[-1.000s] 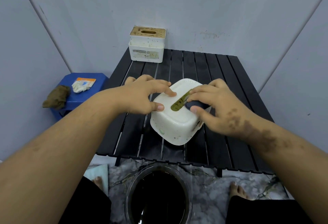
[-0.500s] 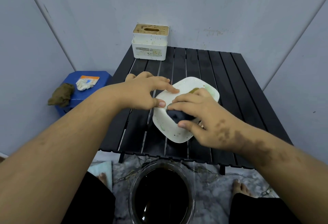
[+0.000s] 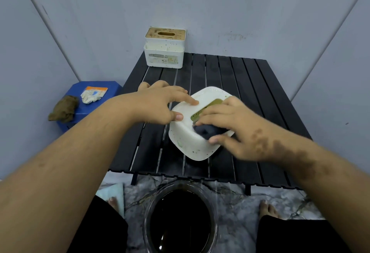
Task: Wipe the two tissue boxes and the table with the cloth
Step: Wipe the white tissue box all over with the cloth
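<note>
A: Where is our box?
B: The near tissue box [image 3: 197, 130] sits on the bench [image 3: 250, 84]. Our left hand [image 3: 160, 102] presses it with straight fingers; our right hand [image 3: 234, 128] pinches the dark cloth [image 3: 206, 131] on top.
A: Then we hold it steady and rub slowly

Near tissue box [image 3: 192, 142]: white w/ small dark & green specks, olive-green slot on top. Far tissue box [image 3: 164, 49]: white, speckled, tan-brown lid, pale printed label on front. Cloth [image 3: 206, 130]: dark navy/grey. Table [image 3: 250, 84]: black slats w/ thin pale gaps. Stool [image 3: 96, 90]: bright blue; rag [image 3: 64, 108] on it olive-brown, packet [image 3: 93, 93] white w/ orange & blue. Floor [image 3: 236, 196]: grey marble, dark veins. Bucket [image 3: 180, 218]: clear rim, black-brown liquid. Walls: pale grey-blue.
</note>
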A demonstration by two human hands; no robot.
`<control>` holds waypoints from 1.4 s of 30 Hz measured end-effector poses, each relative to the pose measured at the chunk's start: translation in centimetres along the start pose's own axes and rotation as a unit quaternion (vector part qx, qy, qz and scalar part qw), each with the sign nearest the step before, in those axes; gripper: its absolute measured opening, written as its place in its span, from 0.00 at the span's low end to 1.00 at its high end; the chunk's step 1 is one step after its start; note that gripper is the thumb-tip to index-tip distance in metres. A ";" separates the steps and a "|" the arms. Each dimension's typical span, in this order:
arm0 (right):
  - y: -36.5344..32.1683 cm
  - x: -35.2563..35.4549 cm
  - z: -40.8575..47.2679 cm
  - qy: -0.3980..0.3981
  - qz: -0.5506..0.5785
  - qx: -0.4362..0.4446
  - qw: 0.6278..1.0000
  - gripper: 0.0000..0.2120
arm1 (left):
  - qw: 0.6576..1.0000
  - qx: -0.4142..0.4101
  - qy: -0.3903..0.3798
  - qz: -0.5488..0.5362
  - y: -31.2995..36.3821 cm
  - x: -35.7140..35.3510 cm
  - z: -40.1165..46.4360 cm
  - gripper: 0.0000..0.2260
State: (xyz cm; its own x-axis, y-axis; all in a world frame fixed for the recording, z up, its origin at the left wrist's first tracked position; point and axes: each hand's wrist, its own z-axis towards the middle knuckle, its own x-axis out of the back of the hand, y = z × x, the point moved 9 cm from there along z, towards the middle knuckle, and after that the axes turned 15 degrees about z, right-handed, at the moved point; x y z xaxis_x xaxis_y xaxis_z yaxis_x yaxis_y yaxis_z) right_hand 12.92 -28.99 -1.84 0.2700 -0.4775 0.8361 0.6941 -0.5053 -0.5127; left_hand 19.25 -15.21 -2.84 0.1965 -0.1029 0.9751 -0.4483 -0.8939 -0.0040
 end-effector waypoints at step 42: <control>1.3 7.4 -3.3 0.163 -0.011 -0.024 0.986 0.13 | 0.998 -0.041 0.030 -0.034 3.4 -0.7 -0.4 0.44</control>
State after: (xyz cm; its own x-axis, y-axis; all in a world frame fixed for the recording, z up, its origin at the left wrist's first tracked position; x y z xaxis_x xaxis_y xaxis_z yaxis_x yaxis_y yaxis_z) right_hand 13.64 -35.53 2.98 0.0214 -0.6674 0.7444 0.6631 -0.5477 -0.5102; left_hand 17.26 -18.02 -3.43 0.1781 -0.0151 0.9839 -0.5061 -0.8589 0.0784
